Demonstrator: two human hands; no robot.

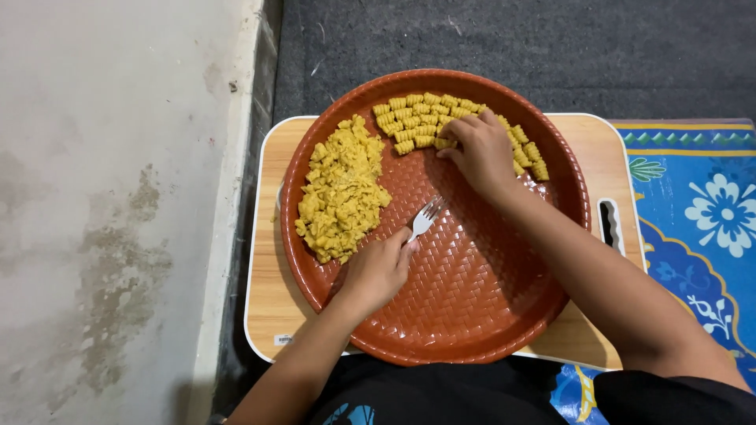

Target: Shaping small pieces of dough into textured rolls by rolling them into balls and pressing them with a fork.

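My right hand [482, 151] has its fingertips curled down onto the small ridged yellow dough pieces [417, 120], which lie in neat rows along the tray's far rim from about twelve to two o'clock; the fingers pinch at one piece on the row's near edge, though I cannot tell whether it is lifted. My left hand [376, 271] is closed around the handle of a small silver metal fork [425, 217], tines pointing toward one o'clock and resting on the tray's bare centre. At nine to ten o'clock sits a loose heap of unshaped yellow dough bits [342, 189].

All of this lies in a round reddish-brown plastic tray with a woven pattern [472, 299], on a pale wooden lap table [272, 299].

I judge the step in hand to be setting a shaped piece into the rows. The next move would call for taking a bit from the heap and pressing it on the tines.
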